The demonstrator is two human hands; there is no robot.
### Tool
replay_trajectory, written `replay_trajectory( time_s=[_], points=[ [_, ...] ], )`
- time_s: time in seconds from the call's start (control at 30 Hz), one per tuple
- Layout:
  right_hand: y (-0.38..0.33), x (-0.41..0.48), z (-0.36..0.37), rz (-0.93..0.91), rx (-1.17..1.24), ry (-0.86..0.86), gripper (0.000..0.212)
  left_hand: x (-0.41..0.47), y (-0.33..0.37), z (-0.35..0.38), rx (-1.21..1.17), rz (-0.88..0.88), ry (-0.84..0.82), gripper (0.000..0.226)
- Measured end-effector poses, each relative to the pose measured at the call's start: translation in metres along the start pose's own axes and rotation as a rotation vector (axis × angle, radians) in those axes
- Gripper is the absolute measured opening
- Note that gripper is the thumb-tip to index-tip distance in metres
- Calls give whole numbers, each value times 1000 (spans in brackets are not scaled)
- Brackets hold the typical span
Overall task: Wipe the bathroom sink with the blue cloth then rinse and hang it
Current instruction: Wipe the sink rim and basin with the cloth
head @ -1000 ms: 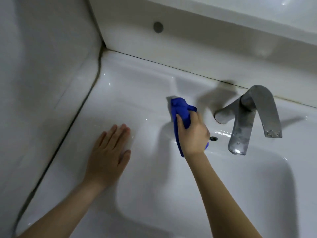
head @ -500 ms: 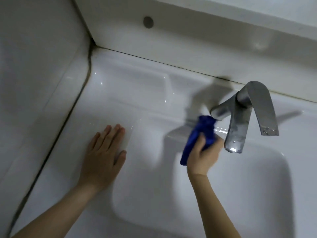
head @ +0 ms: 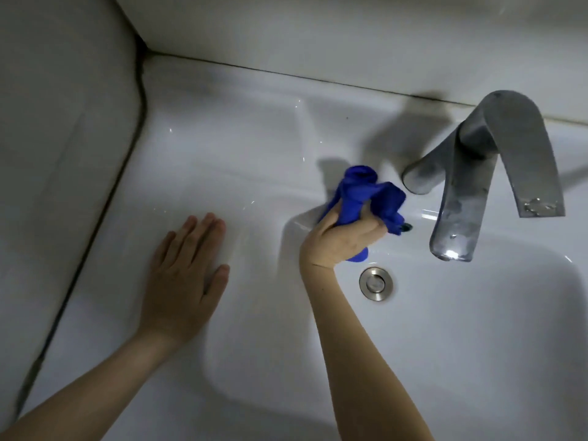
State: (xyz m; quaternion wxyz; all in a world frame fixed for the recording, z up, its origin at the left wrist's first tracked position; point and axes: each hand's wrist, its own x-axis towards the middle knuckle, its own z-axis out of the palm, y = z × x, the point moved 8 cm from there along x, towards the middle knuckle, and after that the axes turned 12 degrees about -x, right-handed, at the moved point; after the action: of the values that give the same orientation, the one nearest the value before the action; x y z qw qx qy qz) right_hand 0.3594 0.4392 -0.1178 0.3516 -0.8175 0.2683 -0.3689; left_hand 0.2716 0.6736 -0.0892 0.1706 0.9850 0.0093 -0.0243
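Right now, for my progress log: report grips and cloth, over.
Left grip open, flat on sink ledge. Right grip holds blue cloth, bunched, at basin's back rim. Faucet base close on its right.

The faucet (head: 458, 198) overhangs the sink's (head: 477, 361) back edge, just right of my right hand (head: 343, 237), barring that side. Its front and right lie open. My left hand (head: 184, 281) covers the counter's (head: 222, 138) left edge.
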Motion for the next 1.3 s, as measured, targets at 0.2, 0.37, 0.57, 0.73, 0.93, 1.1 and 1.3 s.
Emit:
replay_trajectory(
  time_s=[0.2,0.37,0.57,0.73,0.93,1.1,1.3],
  points=[
    [-21,-70,36,-447,-48,-776,25,-1,0,-1,-17,-3,25,62],
    [12,-101,-19,-595,-238,-1417,29,-1,-2,0,-16,-21,1,64],
    [81,-60,-124,-706,-573,-1793,24,1,-1,-1,-9,1,5,64],
    [161,87,-152,-731,-1125,-1169,22,0,0,-3,-20,24,35,63],
    [154,21,-140,-451,-1117,-1263,17,0,0,-4,-17,24,35,63],
    [74,-64,-105,-370,-672,-1630,24,0,2,-6,-29,18,44,63],
    [-12,-126,-41,-357,-295,-1476,22,0,0,-4,-40,1,41,64]
  ],
)
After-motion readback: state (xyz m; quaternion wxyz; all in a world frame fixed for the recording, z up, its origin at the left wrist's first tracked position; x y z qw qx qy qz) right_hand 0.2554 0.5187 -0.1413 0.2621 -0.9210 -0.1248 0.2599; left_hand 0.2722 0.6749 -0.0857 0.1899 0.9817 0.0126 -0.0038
